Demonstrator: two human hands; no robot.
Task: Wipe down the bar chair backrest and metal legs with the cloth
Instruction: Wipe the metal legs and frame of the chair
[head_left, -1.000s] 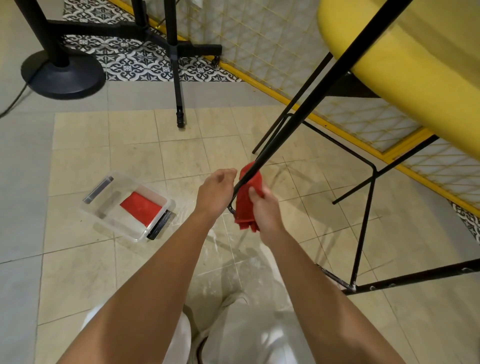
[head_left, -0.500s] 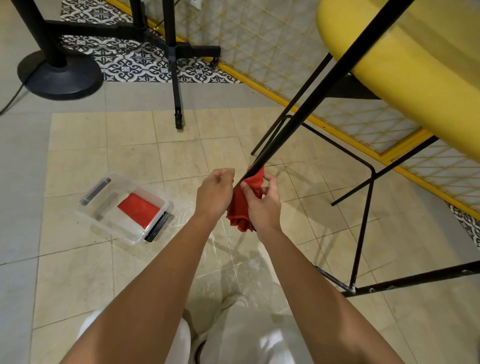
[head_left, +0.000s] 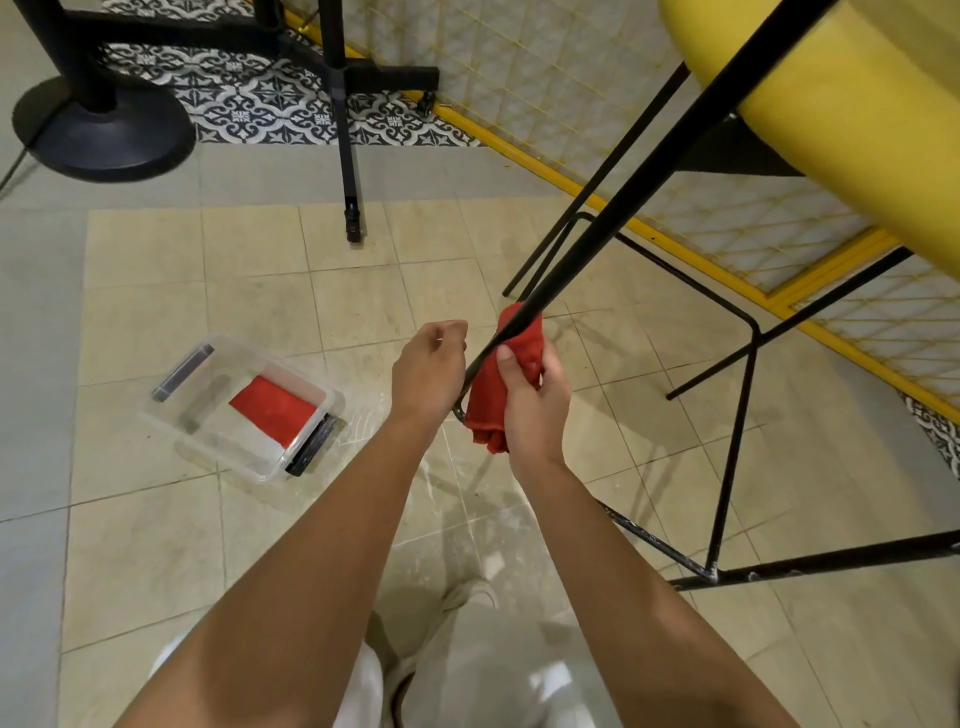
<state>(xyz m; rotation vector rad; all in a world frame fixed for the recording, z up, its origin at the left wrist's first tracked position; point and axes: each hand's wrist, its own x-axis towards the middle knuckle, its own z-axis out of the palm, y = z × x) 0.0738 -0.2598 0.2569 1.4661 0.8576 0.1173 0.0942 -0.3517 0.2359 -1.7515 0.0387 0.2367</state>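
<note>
The right hand (head_left: 530, 410) re-closes its grip on the red cloth (head_left: 485, 405) round the thin black metal leg (head_left: 623, 208), so wiping likely resumes; left hand (head_left: 428, 371) grip unclear.

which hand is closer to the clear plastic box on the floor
Left. The left hand hovers just right of the box, fingers curled; the right hand is farther right, gripping the red cloth around the chair leg.

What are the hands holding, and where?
The right hand grips the bunched red cloth around its middle, wrapped on the thin black metal chair leg. The left hand curls beside it; hold unclear.
</note>
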